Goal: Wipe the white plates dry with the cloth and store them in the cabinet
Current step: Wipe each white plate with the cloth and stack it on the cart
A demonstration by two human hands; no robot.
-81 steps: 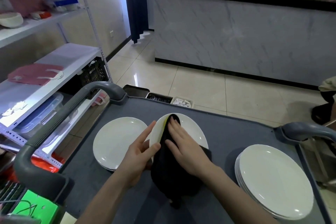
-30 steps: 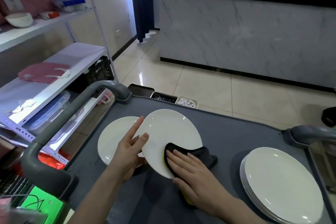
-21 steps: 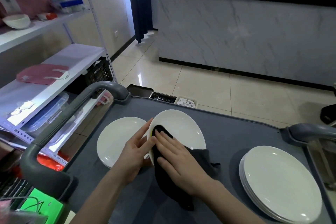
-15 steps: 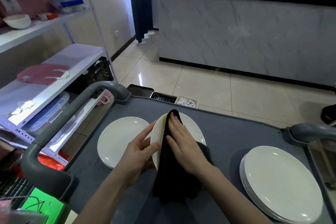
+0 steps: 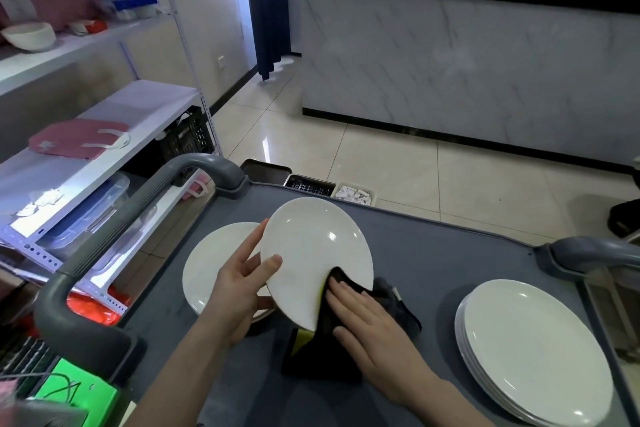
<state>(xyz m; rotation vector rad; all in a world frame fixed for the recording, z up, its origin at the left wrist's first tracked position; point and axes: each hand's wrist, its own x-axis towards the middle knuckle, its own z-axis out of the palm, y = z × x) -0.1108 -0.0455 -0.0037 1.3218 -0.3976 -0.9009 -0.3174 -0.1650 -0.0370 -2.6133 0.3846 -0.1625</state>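
A white plate [image 5: 311, 246] is held tilted over the grey cart top [image 5: 433, 263]. My left hand [image 5: 239, 288] grips its left rim, thumb on the face and fingers behind. My right hand [image 5: 363, 319] lies with flat fingers on a black cloth [image 5: 322, 347] with a yellow edge, pressing it against the plate's lower right edge. Another white plate [image 5: 211, 263] lies flat on the cart at the left, partly behind the held one. A stack of white plates [image 5: 533, 347] sits at the cart's right.
Grey cart handles rise at the left [image 5: 114, 229] and right [image 5: 595, 250]. A white metal shelf rack [image 5: 114, 121] with a pink apron, boxes and a bowl stands to the left. A marble-fronted counter [image 5: 467, 62] is across the tiled floor.
The cloth and my right hand slid down from the plate's top to its lower right edge. The plate's face now shows mostly uncovered and is turned more toward me.
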